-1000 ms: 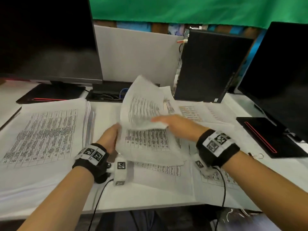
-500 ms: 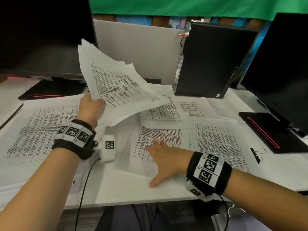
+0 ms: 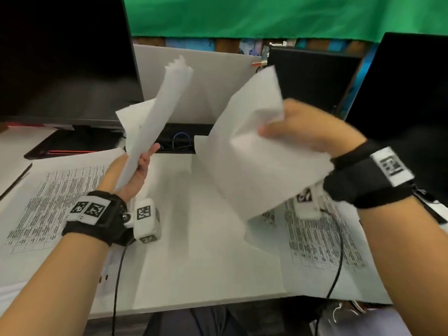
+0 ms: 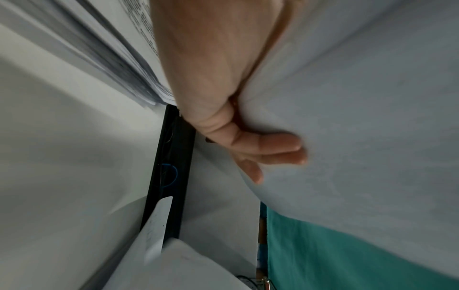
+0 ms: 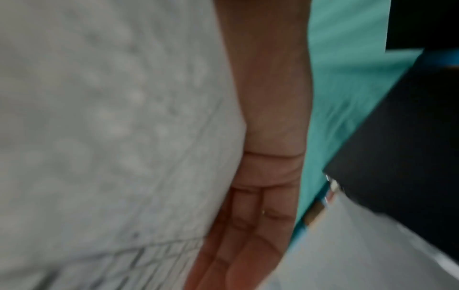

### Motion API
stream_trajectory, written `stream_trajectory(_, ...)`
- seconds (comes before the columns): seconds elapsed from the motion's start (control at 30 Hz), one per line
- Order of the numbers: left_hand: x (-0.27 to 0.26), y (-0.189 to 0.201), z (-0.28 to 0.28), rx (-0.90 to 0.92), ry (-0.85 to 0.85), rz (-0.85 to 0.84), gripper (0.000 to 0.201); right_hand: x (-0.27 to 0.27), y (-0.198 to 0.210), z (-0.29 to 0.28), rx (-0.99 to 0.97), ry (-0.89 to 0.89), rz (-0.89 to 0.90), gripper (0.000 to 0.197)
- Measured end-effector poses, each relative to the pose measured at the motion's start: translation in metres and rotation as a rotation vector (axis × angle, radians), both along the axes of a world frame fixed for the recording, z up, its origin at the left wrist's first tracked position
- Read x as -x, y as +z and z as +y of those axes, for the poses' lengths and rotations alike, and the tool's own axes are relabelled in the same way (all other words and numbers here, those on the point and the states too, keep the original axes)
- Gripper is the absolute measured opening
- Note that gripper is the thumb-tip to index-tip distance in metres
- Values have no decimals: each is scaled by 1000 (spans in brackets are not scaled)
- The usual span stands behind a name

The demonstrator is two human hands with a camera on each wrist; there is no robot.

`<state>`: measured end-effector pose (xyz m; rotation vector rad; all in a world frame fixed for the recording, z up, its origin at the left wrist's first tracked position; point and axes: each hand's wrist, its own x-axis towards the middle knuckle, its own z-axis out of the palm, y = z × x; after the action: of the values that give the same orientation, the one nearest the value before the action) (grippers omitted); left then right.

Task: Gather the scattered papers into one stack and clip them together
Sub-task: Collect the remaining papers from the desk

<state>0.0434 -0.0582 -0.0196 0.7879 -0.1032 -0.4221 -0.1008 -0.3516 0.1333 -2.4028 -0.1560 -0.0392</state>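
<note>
From the head view, the left hand (image 3: 135, 169) holds a bundle of papers (image 3: 160, 112) up in the air, standing almost on end, with the fingers curled round its lower part. The right hand (image 3: 308, 128) grips a second bunch of sheets (image 3: 254, 151) near its top edge — this bunch hangs tilted over the middle of the tabletop (image 3: 198, 263). The two bunches are apart and do not touch. More printed pages lie flat: one page on the left (image 3: 48, 204) under the left wrist, and one page on the right (image 3: 315, 238) below the right arm. A dark monitor (image 3: 65, 59) stands at the back left, and another dark screen (image 3: 407, 93) at the right. A green cloth (image 3: 242, 15) hangs behind.

From the left wrist view, the left hand (image 4: 218, 82) is pressed on its papers (image 4: 360, 98), and the fingers (image 4: 273, 145) wrap round the sheet — the grip is closed on the bundle.

The right wrist view is blurry. The right hand (image 5: 268, 157) lies along the edge of its sheets (image 5: 111, 127). The fingers (image 5: 248, 225) look fairly straight here, behind the paper.
</note>
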Motion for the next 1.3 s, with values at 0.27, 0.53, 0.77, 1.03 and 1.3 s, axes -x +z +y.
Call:
stream_trajectory(0.27,-17,-25,-3,5,-64,-28,73,-17,20,-22,10,-215,-681,27)
stream_trajectory(0.53,-10,-26,-19,-127,165,17,29,-78,-127,-3,632,25,-40,68)
stream_trajectory(0.77,3,-29,-17,-254,118,-73,19,-82,-176,5,826,179,553,99)
stream_trajectory(1.03,21,-29,-32,-324,89,-73,33,-71,-174,11,805,61,150,45)
stream_trajectory(1.3,34,-43,-40,-590,14,-68,27,-69,-70,-24,222,-378,-181,40)
